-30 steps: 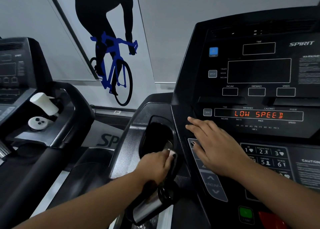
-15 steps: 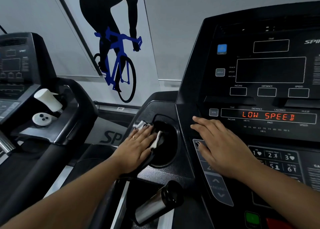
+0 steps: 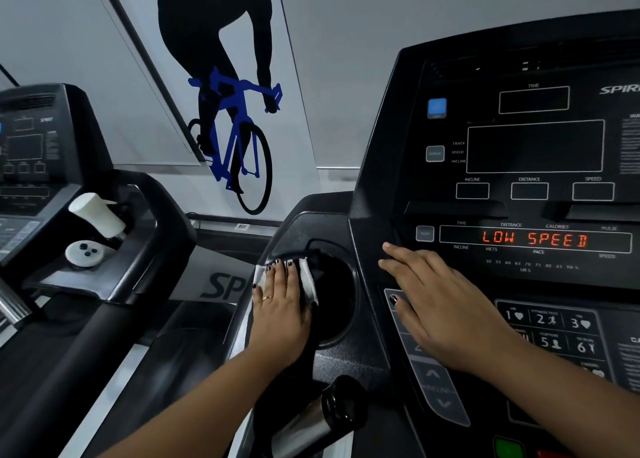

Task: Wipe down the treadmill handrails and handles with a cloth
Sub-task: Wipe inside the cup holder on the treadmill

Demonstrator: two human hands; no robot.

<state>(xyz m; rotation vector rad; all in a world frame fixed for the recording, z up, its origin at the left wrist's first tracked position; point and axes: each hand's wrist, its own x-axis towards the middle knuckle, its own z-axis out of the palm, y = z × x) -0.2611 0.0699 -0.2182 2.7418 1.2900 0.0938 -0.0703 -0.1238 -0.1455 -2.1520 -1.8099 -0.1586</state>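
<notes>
My left hand (image 3: 281, 310) lies flat, fingers spread, pressing a white cloth (image 3: 308, 281) onto the black left side panel of the treadmill (image 3: 332, 357), at the left rim of the round cup holder (image 3: 337, 294). Most of the cloth is hidden under the hand; white folds show at the fingertips and on the right. My right hand (image 3: 438, 307) rests flat and empty on the console (image 3: 533, 152), just below its lit "LOW SPEED" display (image 3: 535, 239). The silver pulse-grip handle (image 3: 308, 423) with its black end cap juts out below the left hand.
A second treadmill (image 3: 79, 249) stands to the left, with a white bottle (image 3: 98, 215) and a round white disc (image 3: 85, 253) in its tray. Its black handrail (image 3: 62, 371) runs down to the lower left. A cyclist mural covers the wall behind.
My left hand came up out of the cup holder with the cloth and moved left and forward onto the side panel. The right hand has stayed on the console.
</notes>
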